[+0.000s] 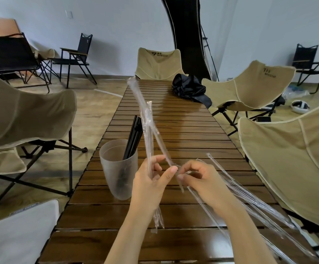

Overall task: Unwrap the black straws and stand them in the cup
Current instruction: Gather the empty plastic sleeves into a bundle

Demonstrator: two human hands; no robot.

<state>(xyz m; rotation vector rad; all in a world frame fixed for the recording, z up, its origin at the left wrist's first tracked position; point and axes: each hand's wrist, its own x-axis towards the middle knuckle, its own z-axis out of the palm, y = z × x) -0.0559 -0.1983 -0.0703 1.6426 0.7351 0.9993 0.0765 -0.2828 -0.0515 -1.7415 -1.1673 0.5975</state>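
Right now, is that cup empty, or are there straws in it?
Not empty. Several black straws stand in the cup, leaning, with their tops well above the rim. I cannot tell the exact number.

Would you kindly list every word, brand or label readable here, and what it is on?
"WATER CLEAR": far beige chair, on its back.
"WATER CLEAR": right beige chair, on its back.
Small characters beside both logos: too small to read.
Label on the white cushion: blurred.

Far beige chair (157,62) backrest: logo, "WATER CLEAR". Right beige chair (257,80): same mark, "WATER CLEAR".
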